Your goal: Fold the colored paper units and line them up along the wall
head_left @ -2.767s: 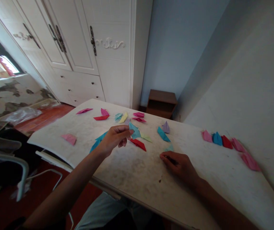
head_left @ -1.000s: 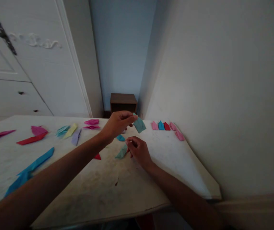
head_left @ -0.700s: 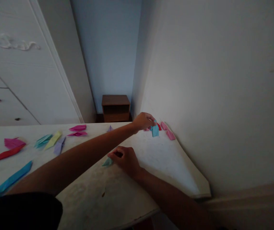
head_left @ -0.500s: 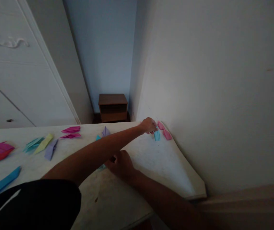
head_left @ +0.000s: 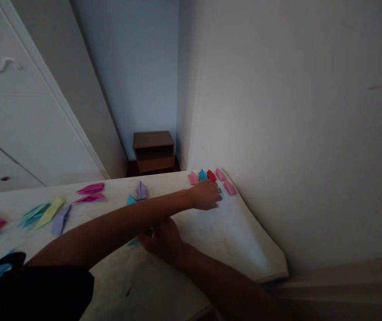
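My left hand [head_left: 206,195] reaches across to the right part of the white tabletop. Its fingers are bent over a light blue folded paper piece [head_left: 222,195], which is mostly covered. Beside it lie a red folded piece [head_left: 211,175], a blue one [head_left: 203,174], a pink one [head_left: 193,178] and two more pink pieces [head_left: 230,187] along the edge by the wall. My right hand [head_left: 164,240] is closed, low under the left forearm. A teal folded paper [head_left: 132,242] sticks out at its fingertips. Near the left forearm are a purple folded piece [head_left: 141,191] and a blue one [head_left: 131,199].
On the left lie magenta pieces [head_left: 91,188], a yellow piece [head_left: 50,213], teal pieces [head_left: 34,215] and a lavender piece [head_left: 60,220]. A wall [head_left: 277,133] borders the table's right side. Beyond the table stand a brown nightstand [head_left: 153,139] and a white wardrobe [head_left: 33,120].
My left hand has come lower and nearer, uncovering the red, blue and pink pieces behind it. The light blue piece now sits closer to the pink ones. The view has shifted slightly.
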Demonstrator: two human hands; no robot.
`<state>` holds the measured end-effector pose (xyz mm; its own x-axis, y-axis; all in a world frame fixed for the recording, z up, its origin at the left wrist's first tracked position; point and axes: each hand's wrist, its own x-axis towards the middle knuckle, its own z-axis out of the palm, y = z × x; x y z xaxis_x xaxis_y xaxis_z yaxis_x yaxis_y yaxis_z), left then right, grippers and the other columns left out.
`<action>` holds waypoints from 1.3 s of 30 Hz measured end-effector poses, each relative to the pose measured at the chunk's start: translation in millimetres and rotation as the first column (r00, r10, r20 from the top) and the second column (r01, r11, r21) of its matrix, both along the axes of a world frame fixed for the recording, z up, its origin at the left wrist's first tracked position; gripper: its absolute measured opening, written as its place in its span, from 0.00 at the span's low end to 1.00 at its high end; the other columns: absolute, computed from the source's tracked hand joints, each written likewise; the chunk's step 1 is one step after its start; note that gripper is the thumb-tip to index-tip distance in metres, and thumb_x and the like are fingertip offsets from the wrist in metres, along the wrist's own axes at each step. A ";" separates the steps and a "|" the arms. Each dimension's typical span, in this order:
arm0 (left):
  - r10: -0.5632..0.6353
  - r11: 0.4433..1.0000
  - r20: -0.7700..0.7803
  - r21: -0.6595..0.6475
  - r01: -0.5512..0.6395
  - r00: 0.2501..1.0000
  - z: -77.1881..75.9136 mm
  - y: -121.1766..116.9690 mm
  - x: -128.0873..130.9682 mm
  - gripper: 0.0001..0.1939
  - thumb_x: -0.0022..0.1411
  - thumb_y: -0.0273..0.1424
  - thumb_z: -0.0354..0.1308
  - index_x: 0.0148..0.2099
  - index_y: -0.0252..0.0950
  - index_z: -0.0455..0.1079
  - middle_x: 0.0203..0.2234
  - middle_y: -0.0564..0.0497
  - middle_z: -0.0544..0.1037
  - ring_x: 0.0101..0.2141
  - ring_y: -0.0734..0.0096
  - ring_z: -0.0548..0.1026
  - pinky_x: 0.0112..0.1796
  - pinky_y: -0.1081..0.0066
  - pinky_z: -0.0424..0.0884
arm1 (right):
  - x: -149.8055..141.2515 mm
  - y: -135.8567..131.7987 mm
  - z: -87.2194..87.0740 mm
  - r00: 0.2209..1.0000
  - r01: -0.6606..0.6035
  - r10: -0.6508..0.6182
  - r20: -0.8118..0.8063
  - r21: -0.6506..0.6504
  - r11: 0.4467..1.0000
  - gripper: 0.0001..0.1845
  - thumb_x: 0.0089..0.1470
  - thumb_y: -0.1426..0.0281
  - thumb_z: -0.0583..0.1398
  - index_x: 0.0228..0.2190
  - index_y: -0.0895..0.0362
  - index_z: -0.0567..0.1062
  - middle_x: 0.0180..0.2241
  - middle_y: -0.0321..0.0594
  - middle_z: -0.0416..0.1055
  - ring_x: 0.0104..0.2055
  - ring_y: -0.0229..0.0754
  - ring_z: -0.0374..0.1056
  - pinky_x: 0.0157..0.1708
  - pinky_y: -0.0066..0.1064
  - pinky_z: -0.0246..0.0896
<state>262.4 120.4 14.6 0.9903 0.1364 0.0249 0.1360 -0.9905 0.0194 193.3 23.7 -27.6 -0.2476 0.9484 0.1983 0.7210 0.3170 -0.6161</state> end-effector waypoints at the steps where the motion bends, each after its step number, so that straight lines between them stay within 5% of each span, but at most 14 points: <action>1: -0.048 0.997 -0.014 0.062 0.049 0.999 -4.2 -2.4 -4.4 0.12 0.65 0.34 0.57 0.46 0.33 0.75 0.49 0.41 0.76 0.51 0.54 0.71 0.49 0.59 0.66 | -0.5 -0.4 -0.1 1.000 -0.009 0.008 0.007 0.016 1.000 0.08 0.53 0.66 0.61 0.28 0.58 0.76 0.29 0.41 0.76 0.31 0.44 0.70 0.31 0.31 0.58; 9: 0.031 0.992 -0.045 0.124 -0.025 0.999 -24.7 -15.9 -16.7 0.29 0.71 0.42 0.44 0.64 0.26 0.60 0.63 0.35 0.61 0.60 0.52 0.63 0.51 0.57 0.64 | -2.5 -0.7 -16.1 0.994 -0.110 0.107 0.023 0.206 0.972 0.14 0.54 0.65 0.59 0.39 0.59 0.77 0.34 0.46 0.76 0.37 0.49 0.71 0.41 0.37 0.64; 31: 0.085 0.996 0.049 -0.034 -0.083 0.995 -24.9 -16.3 -14.8 0.31 0.70 0.46 0.47 0.64 0.27 0.59 0.64 0.36 0.59 0.63 0.50 0.56 0.56 0.54 0.61 | 0.9 -2.6 -19.9 0.974 -0.223 0.207 0.093 0.208 0.953 0.17 0.55 0.66 0.58 0.45 0.60 0.75 0.46 0.48 0.74 0.49 0.52 0.69 0.49 0.39 0.63; 39: 0.105 0.988 -0.042 -0.106 -0.109 0.994 -21.0 -19.9 -23.3 0.33 0.70 0.46 0.45 0.67 0.28 0.55 0.67 0.37 0.52 0.66 0.49 0.49 0.58 0.50 0.57 | 0.4 -5.4 -19.9 0.973 -0.229 0.211 0.097 0.249 0.941 0.19 0.54 0.67 0.59 0.46 0.60 0.76 0.46 0.49 0.75 0.48 0.52 0.69 0.49 0.39 0.63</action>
<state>239.1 100.5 -6.4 0.9698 0.2420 -0.0311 0.2440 -0.9626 0.1181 193.8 18.3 -47.5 -0.4659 0.7875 0.4035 0.6523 0.6138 -0.4447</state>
